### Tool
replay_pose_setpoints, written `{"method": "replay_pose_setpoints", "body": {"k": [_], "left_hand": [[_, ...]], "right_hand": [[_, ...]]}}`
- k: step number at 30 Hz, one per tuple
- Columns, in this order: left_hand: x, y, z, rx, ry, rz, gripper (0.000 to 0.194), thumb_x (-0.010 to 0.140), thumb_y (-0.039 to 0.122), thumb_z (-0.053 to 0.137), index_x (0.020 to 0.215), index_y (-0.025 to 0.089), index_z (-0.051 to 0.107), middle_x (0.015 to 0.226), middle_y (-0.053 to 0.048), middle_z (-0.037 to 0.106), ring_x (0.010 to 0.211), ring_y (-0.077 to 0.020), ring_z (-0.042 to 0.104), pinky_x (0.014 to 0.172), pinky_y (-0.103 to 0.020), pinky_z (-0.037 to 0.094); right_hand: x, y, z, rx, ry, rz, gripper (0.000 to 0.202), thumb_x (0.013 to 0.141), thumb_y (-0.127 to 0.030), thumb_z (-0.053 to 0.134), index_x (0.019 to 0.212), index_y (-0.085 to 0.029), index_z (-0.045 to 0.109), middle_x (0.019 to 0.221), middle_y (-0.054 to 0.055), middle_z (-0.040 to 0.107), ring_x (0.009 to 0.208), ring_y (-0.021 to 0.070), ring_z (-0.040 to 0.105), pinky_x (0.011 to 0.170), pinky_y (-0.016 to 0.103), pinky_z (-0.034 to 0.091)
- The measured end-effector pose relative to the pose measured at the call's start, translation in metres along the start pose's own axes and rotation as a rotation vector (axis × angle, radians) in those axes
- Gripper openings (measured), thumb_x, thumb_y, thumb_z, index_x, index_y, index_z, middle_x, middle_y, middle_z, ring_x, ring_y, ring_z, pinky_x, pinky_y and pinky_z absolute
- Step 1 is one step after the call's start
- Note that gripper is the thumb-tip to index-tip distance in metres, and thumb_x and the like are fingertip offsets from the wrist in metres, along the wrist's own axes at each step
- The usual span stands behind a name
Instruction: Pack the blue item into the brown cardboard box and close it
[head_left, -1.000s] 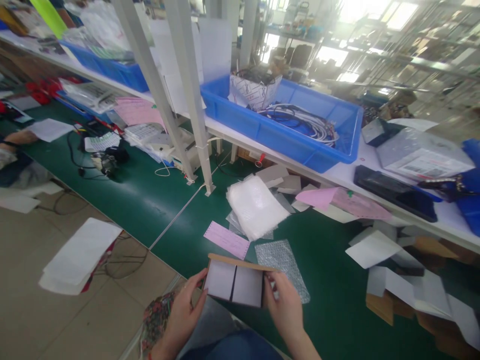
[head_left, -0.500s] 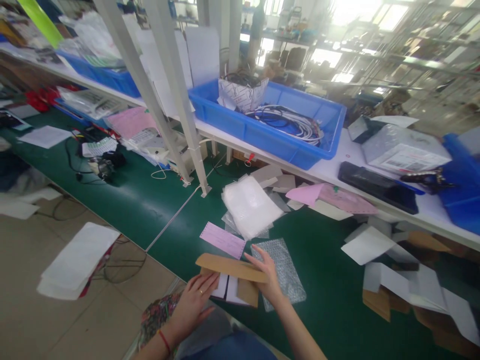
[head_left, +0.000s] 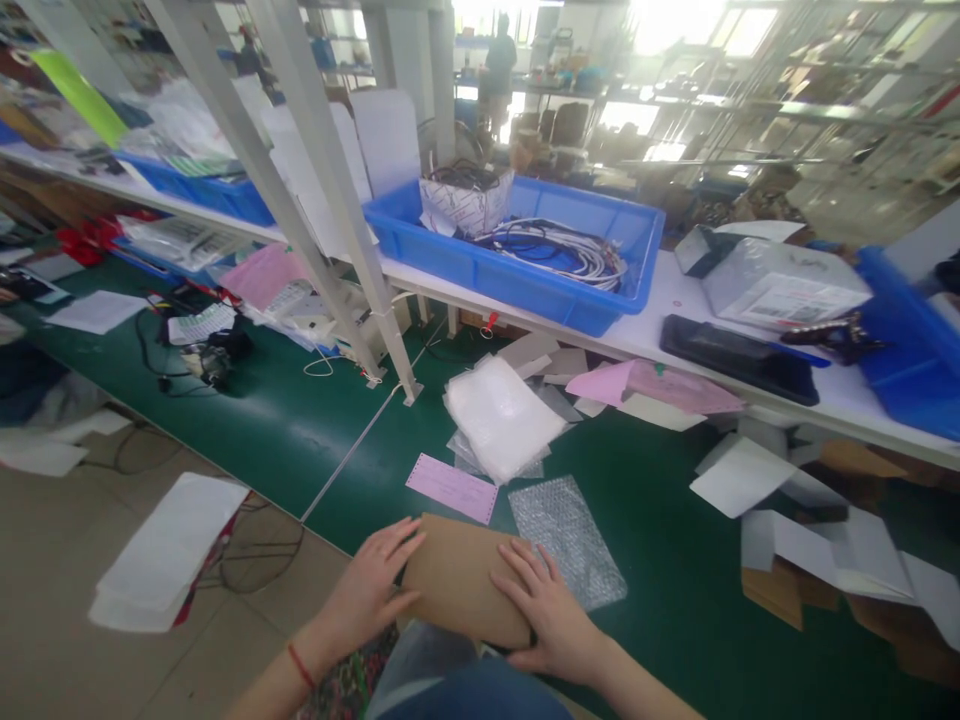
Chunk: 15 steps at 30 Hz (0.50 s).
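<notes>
A small brown cardboard box [head_left: 466, 580] lies at the near edge of the green table, its lid flap down over the top. At its left end is my left hand [head_left: 379, 578], fingers on the far corner and thumb along the near side. My right hand [head_left: 546, 607] holds the right end, with spread fingers on the lid and the thumb at the near edge. The contents are hidden. Just right of the box lies a sheet of bubble wrap [head_left: 571, 545]. Beyond it is a pink printed slip [head_left: 451, 487].
White foam sheets [head_left: 504, 410] lie farther back. Folded cartons [head_left: 817, 560] crowd the right side. A shelf above carries a blue bin [head_left: 517, 285] of cables. Metal posts [head_left: 330, 200] stand at left centre. Papers [head_left: 169, 550] hang beyond the left table edge.
The box's raised brown flap has come down over the white inside. My right hand has moved from behind the flap onto its top; my left hand has shifted to the left end.
</notes>
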<state>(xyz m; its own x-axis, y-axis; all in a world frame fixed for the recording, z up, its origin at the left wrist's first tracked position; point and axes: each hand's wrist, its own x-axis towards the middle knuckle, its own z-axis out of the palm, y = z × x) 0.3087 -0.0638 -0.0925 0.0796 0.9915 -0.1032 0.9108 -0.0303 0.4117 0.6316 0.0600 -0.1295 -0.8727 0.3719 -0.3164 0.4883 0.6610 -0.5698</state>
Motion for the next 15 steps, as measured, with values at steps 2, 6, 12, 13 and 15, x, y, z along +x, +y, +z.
{"method": "replay_pose_setpoints", "body": {"k": [2, 6, 12, 13, 15], "left_hand": [[0.029, 0.009, 0.002, 0.056, -0.261, 0.113, 0.106, 0.064, 0.041, 0.089, 0.154, 0.028, 0.034, 0.166, -0.016, 0.029, 0.153, -0.0356, 0.026, 0.123, -0.058, 0.03], [0.058, 0.019, 0.026, 0.204, -0.462, 0.15, 0.135, 0.05, 0.047, 0.095, 0.159, 0.023, 0.018, 0.168, -0.024, 0.007, 0.156, -0.0399, 0.004, 0.125, -0.063, 0.016], [0.05, 0.016, 0.052, 0.283, -0.385, 0.127, 0.128, 0.064, 0.048, 0.085, 0.16, 0.014, 0.007, 0.166, -0.028, -0.006, 0.155, -0.0415, -0.011, 0.124, -0.066, 0.014], [0.049, 0.016, 0.052, 0.269, -0.386, 0.125, 0.127, 0.065, 0.047, 0.085, 0.16, 0.015, 0.006, 0.166, -0.027, -0.006, 0.155, -0.0419, -0.01, 0.124, -0.065, 0.016], [0.051, 0.015, 0.049, 0.231, -0.408, 0.152, 0.125, 0.068, 0.047, 0.084, 0.16, 0.016, 0.006, 0.167, -0.027, -0.005, 0.155, -0.0424, -0.006, 0.124, -0.063, 0.02]], "right_hand": [[0.01, -0.005, 0.003, -0.026, 0.05, 0.095, 0.111, 0.057, -0.061, 0.09, 0.151, -0.028, 0.042, 0.164, 0.018, 0.028, 0.153, 0.0423, 0.017, 0.123, 0.07, 0.004], [0.03, -0.01, 0.026, -0.09, 0.064, 0.194, 0.144, 0.042, -0.051, 0.099, 0.16, -0.027, 0.02, 0.168, 0.021, 0.01, 0.153, 0.0477, 0.005, 0.121, 0.072, 0.006], [0.032, -0.011, 0.04, -0.118, 0.187, 0.143, 0.106, 0.069, -0.042, 0.086, 0.156, -0.039, 0.026, 0.168, 0.02, 0.012, 0.152, 0.0478, 0.012, 0.116, 0.075, 0.012], [0.03, -0.011, 0.037, -0.103, 0.183, 0.14, 0.102, 0.071, -0.042, 0.085, 0.155, -0.04, 0.028, 0.168, 0.02, 0.013, 0.151, 0.0473, 0.014, 0.116, 0.074, 0.014], [0.028, -0.011, 0.027, -0.064, 0.15, 0.129, 0.098, 0.071, -0.043, 0.086, 0.153, -0.042, 0.032, 0.167, 0.02, 0.014, 0.151, 0.0469, 0.016, 0.116, 0.073, 0.017]]}}
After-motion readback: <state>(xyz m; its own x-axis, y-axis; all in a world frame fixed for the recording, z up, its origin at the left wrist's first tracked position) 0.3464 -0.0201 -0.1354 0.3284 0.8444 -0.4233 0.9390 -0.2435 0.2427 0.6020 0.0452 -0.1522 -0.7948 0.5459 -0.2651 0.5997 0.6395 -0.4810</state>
